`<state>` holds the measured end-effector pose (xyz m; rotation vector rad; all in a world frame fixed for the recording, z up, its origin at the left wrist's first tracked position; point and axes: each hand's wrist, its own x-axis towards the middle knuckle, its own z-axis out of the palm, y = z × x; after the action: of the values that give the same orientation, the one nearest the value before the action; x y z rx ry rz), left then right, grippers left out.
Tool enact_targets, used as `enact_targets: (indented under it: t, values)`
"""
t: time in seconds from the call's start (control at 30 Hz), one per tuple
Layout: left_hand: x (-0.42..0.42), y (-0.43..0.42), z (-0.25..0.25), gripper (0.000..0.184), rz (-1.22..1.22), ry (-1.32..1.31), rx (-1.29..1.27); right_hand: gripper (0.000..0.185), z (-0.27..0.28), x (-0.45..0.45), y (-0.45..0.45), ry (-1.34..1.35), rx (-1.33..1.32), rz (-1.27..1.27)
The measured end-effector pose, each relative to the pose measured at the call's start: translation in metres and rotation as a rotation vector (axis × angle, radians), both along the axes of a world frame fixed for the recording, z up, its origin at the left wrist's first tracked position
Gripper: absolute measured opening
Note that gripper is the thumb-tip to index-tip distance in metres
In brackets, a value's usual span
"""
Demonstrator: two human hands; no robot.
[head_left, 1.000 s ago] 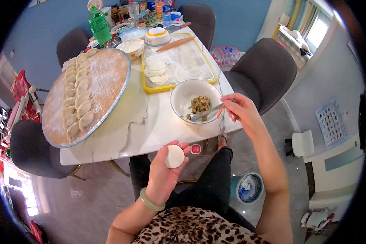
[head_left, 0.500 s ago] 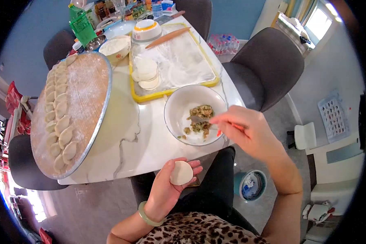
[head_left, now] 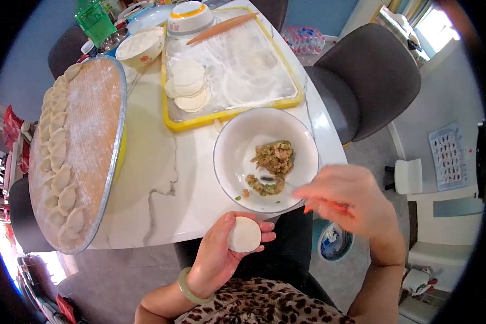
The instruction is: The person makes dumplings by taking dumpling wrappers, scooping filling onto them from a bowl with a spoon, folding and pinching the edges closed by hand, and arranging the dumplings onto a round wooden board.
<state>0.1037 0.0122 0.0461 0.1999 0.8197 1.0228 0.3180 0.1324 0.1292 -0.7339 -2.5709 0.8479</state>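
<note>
A round dumpling wrapper point(head_left: 245, 235) lies flat on the palm of my left hand point(head_left: 217, 245), below the bowl's near rim; the thumb rests along its edge. My right hand point(head_left: 345, 197) is closed around a spoon point(head_left: 267, 179), whose tip dips among the filling; its handle is mostly hidden by my fingers. Chopped meat and green filling point(head_left: 274, 157) sits in the white bowl point(head_left: 229, 146), in a larger clump with a smaller smear nearer me. Several wrappers point(head_left: 189, 86) lie overlapped on the floured yellow-rimmed board point(head_left: 237, 70).
At left, a round floured tray point(head_left: 94, 124) bears rows of folded dumplings point(head_left: 59, 146). Beyond are a flour bowl point(head_left: 140, 47), a rolling pin point(head_left: 223, 28), an upturned bowl point(head_left: 189, 20) and a green bottle point(head_left: 94, 24). A chair point(head_left: 370, 75) stands right; a bin point(head_left: 333, 243) is below.
The spoon has moved toward the near side of the bowl, drawing some filling apart from the clump. My right hand has shifted slightly right and down. The view has moved closer to the table.
</note>
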Motion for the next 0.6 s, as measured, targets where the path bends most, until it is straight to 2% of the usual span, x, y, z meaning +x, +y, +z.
enact_targets:
  t: [0.1,0.17,0.3,0.37,0.47,0.6]
  values:
    - [0.001,0.001,0.004,0.042,-0.023,-0.024,-0.024,0.021,-0.001,-0.004,0.014,0.102,-0.002,-0.043]
    - [0.002,0.002,0.006,0.042,-0.026,-0.047,-0.043,0.022,-0.012,-0.010,0.024,0.117,-0.074,0.036]
    - [0.000,0.001,0.004,0.043,-0.053,-0.043,-0.044,0.021,-0.016,-0.005,0.032,0.061,-0.051,0.125]
    - [0.000,0.000,0.003,0.043,-0.057,-0.046,-0.041,0.023,-0.009,0.007,0.033,0.008,-0.058,0.272]
    - [0.003,0.003,0.005,0.044,-0.052,-0.064,-0.054,0.022,0.003,0.020,0.037,0.011,-0.173,0.197]
    - [0.010,0.006,0.010,0.047,-0.002,-0.053,-0.027,0.022,0.000,0.020,0.037,0.079,-0.111,0.097]
